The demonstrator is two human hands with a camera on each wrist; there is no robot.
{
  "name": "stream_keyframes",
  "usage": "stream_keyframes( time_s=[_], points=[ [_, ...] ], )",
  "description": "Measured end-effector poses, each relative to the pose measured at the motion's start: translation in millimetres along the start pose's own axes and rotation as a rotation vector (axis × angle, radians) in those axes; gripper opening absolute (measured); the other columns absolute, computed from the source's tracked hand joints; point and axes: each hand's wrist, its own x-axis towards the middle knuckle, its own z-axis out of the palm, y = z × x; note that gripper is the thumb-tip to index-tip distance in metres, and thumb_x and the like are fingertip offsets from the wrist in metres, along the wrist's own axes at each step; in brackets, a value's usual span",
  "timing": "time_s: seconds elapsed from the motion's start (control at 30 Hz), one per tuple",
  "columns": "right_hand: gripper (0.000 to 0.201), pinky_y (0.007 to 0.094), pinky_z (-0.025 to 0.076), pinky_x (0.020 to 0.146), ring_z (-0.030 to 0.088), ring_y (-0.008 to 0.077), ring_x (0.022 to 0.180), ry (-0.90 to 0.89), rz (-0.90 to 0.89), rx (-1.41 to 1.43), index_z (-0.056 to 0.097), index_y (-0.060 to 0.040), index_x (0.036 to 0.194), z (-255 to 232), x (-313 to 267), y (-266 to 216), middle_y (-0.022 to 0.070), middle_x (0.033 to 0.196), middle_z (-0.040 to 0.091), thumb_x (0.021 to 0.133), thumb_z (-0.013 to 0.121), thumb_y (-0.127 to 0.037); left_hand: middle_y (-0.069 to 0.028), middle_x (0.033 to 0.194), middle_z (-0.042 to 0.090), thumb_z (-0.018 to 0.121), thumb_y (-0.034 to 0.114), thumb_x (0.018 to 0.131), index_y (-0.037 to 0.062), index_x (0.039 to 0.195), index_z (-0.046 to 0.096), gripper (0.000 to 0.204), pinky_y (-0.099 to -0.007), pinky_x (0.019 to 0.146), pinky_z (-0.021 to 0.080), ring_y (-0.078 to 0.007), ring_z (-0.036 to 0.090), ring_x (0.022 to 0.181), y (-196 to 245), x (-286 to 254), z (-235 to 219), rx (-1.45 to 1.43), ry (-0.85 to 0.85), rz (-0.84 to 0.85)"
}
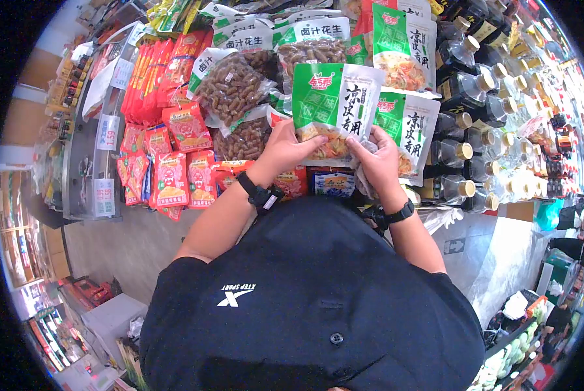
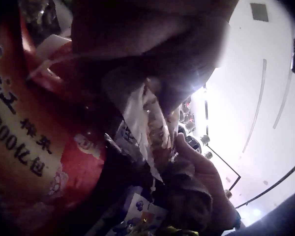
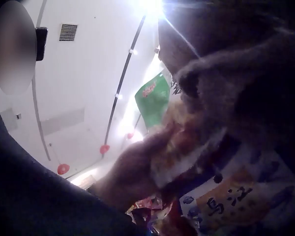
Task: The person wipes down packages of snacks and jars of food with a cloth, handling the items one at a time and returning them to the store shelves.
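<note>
1. From where I stand, the left hand (image 1: 287, 147) has its thumb across the lower left of a green-and-white packet (image 1: 330, 107), gripping it. If that thumb slackened, the packet could swing down on that side.
2. The right hand (image 1: 379, 163) pinches the lower right edge, with a greyish cloth (image 1: 364, 181) bunched beside its palm. Fabric caught under the fingers could make that hold slippery.
3. The packet itself stands upright, upper centre of the head view. Both thumbs are low on its face, so its top could flop over; squeezing hard might crease it.
4. Just right of it, matching packets (image 1: 412, 127) sit close to the right hand; a careless knuckle could shove one towards the dark bottles (image 1: 453, 153) at the right.
5. Up and left, the peanut bags (image 1: 230, 88) are piled loosely, I'd say, and a bump might start them sliding.
6. Lower left, a dangling strap or the wrist device (image 1: 262, 196) could snag the red packets (image 1: 201, 177).
</note>
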Motion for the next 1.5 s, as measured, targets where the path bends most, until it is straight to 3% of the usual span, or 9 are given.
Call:
stream_keyframes(
  time_s=[0.27,0.57,0.73,0.9,1.07,1.2,1.3,1.37,1.5],
  points=[
    [0.044,0.0329,0.061,0.095,0.077,0.0176,0.107,-0.054,0.013,0.037,0.068,0.0046,0.130,-2,2,3,0.0132,0.120,0.081,0.093,0.088,-0.009,-0.0086,0.115,0.084,0.085,0.020,0.099,-0.0003,0.125,0.078,0.034,-0.0363,0.093,0.060,-0.0137,0.076,0.102,2,-1,2,-0.142,0.031,-0.029],
    [0.035,0.0321,0.062,0.093,0.076,0.0156,0.107,-0.044,0.022,0.091,0.069,0.0035,0.128,-1,0,5,0.0112,0.118,0.080,0.096,0.083,-0.001,-0.0108,0.113,0.085,0.090,0.019,0.091,0.0018,0.124,0.079,0.038,-0.0360,0.091,0.061,-0.0163,0.078,0.098,5,-6,0,0.097,-0.055,-0.038],
    [0.035,0.0310,0.061,0.090,0.075,0.0144,0.103,-0.057,-0.031,-0.043,0.069,0.0036,0.125,-3,2,9,0.0106,0.113,0.080,0.098,0.084,-0.011,-0.0129,0.112,0.085,0.085,0.015,0.098,0.0008,0.124,0.080,0.030,-0.0359,0.087,0.061,-0.0174,0.079,0.097,0,-16,17,-0.005,0.076,0.158],
    [0.039,0.0307,0.060,0.090,0.075,0.0143,0.103,-0.061,0.022,-0.022,0.068,0.0039,0.125,-4,2,9,0.0114,0.113,0.081,0.097,0.087,-0.016,-0.0128,0.112,0.084,0.079,0.021,0.105,0.0002,0.126,0.078,0.030,-0.0368,0.086,0.060,-0.0180,0.079,0.097,8,-22,13,0.151,0.071,0.177],
    [0.039,0.0300,0.061,0.088,0.075,0.0142,0.100,-0.094,0.025,0.003,0.069,0.0034,0.125,-1,-4,-4,0.0110,0.111,0.081,0.097,0.087,-0.017,-0.0136,0.105,0.083,0.064,0.029,0.115,-0.0011,0.124,0.075,0.034,-0.0393,0.084,0.059,-0.0239,0.079,0.094,18,-30,11,0.206,0.236,0.212],
    [0.036,0.0292,0.060,0.086,0.075,0.0130,0.100,-0.121,0.060,-0.048,0.072,0.0020,0.121,-3,-5,-6,0.0097,0.108,0.081,0.097,0.087,-0.019,-0.0140,0.099,0.081,0.063,0.030,0.116,-0.0005,0.118,0.075,0.033,-0.0392,0.085,0.058,-0.0247,0.078,0.093,28,-29,12,0.181,0.335,0.250],
    [0.028,0.0292,0.058,0.081,0.072,0.0103,0.091,-0.196,-0.048,-0.166,0.076,-0.0007,0.111,-5,-3,7,0.0057,0.100,0.079,0.098,0.086,-0.023,-0.0123,0.105,0.081,0.067,0.027,0.114,-0.0014,0.124,0.072,0.030,-0.0373,0.090,0.058,-0.0216,0.078,0.101,28,-24,9,0.025,0.430,0.112],
    [0.027,0.0293,0.058,0.081,0.071,0.0102,0.089,-0.153,-0.050,-0.153,0.076,-0.0008,0.111,-3,-3,11,0.0049,0.099,0.079,0.098,0.085,-0.023,-0.0113,0.118,0.079,0.072,0.019,0.110,-0.0032,0.134,0.066,0.033,-0.0358,0.097,0.059,-0.0194,0.076,0.113,38,-19,7,-0.192,0.339,0.038],
    [0.023,0.0284,0.056,0.078,0.069,0.0088,0.087,-0.023,-0.010,-0.088,0.076,-0.0011,0.110,-3,-7,-5,0.0028,0.098,0.078,0.100,0.082,-0.021,-0.0148,0.127,0.077,0.078,0.014,0.103,-0.0042,0.131,0.064,0.036,-0.0374,0.102,0.059,-0.0201,0.074,0.122,54,-17,12,-0.210,0.222,0.000]
  ],
)
